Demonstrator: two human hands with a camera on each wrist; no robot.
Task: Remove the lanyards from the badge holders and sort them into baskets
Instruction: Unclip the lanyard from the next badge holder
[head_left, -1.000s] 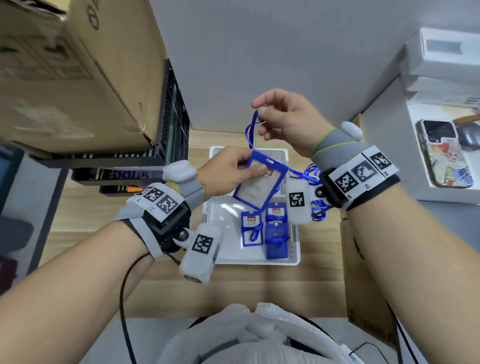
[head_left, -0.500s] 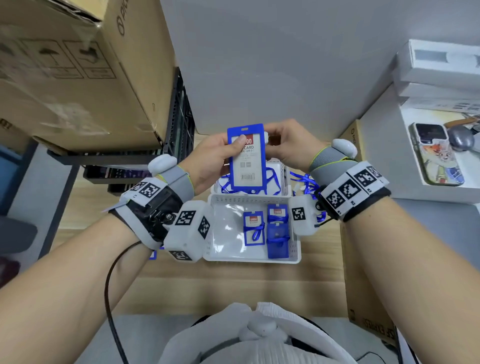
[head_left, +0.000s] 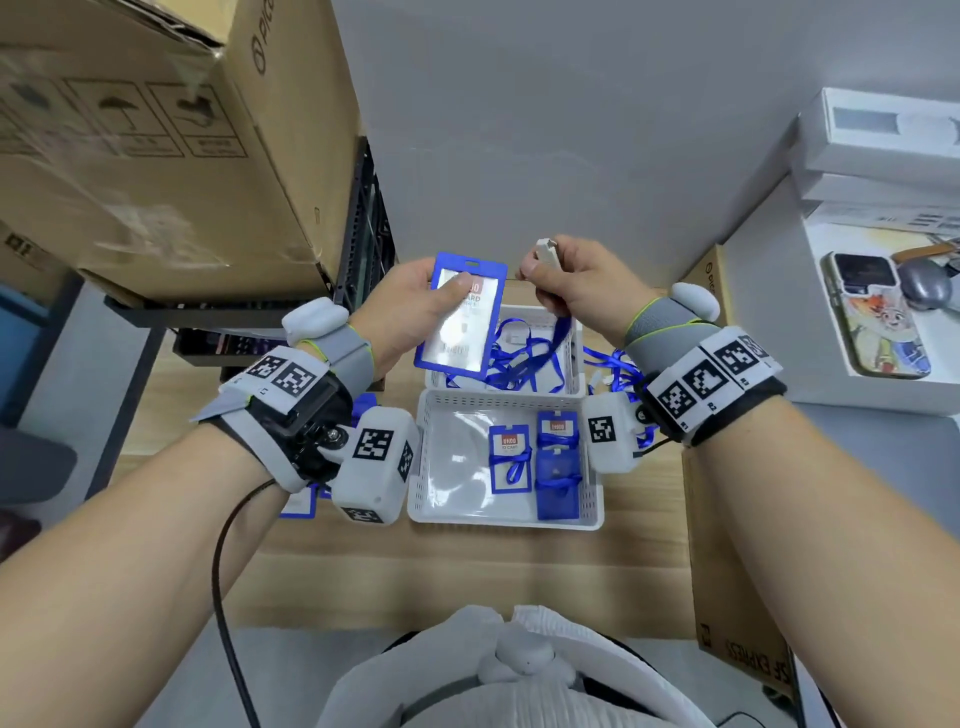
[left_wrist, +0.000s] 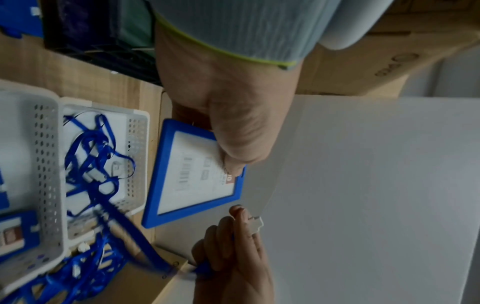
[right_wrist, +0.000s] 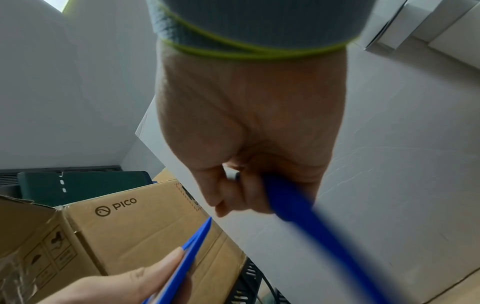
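Two parts now: your left hand (head_left: 410, 306) grips the badge holder (head_left: 462, 317), your right hand (head_left: 576, 280) pinches the lanyard (head_left: 561, 332) clip just beside it. Half a second ago they were joined; basket (head_left: 571, 358) below awaits the lanyard.

Glossy plastic badge holder (head_left: 462, 317); perforated plastic basket (head_left: 506, 519); wood table (head_left: 467, 571).

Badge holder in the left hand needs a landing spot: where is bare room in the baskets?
Near basket: its left half is bare, bordered by the left wall and two badge holders filling the right. Far basket is crowded with tangled lanyards.
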